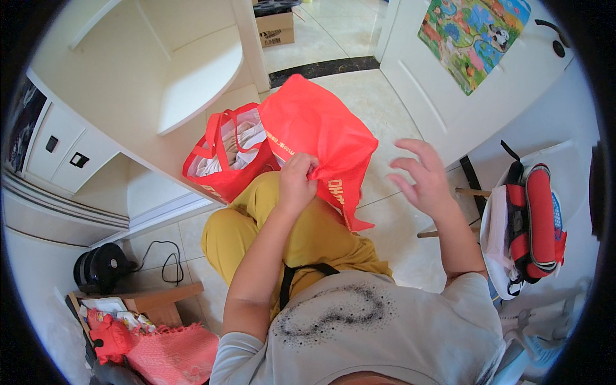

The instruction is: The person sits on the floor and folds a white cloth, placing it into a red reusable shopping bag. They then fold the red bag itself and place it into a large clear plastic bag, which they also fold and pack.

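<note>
My left hand (297, 180) grips the gathered fabric of a red non-woven bag (317, 125) that bears yellow printing. The bag looks limp and hangs over and in front of my knees. To its right, my right hand (421, 175) is raised apart from it, with fingers spread and curved and holding nothing. Left of the gripped bag, a second red bag (240, 182) with red handles stands with its top spread, and white and beige cloth (245, 142) lies inside. Its right side is partly hidden behind the first bag.
A white shelf unit (202, 77) stands at the left, a white door (409, 77) with a colourful poster at the right. A red and black bag (539, 221) rests on a white chair (493, 240). A black appliance (101, 267) with a cord is on the floor.
</note>
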Action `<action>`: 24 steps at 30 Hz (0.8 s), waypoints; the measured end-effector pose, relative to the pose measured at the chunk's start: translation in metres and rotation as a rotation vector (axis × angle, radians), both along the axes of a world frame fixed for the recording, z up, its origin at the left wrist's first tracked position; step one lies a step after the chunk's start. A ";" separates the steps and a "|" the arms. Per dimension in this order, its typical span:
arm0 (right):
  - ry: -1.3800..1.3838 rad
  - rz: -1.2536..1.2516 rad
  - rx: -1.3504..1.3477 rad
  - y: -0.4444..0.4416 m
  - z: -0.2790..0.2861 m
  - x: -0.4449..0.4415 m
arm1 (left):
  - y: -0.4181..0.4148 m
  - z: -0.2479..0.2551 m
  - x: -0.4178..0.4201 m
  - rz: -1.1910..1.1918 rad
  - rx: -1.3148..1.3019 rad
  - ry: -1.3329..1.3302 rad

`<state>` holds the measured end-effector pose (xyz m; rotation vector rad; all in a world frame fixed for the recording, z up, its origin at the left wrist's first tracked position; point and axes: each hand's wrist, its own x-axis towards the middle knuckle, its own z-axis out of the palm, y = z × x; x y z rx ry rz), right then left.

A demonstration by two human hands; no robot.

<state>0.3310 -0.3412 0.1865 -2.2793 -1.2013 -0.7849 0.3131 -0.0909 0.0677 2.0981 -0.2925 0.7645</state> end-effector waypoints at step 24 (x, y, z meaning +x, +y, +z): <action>-0.053 0.160 -0.315 0.045 -0.019 0.001 | -0.033 0.066 -0.038 -0.070 0.198 -0.141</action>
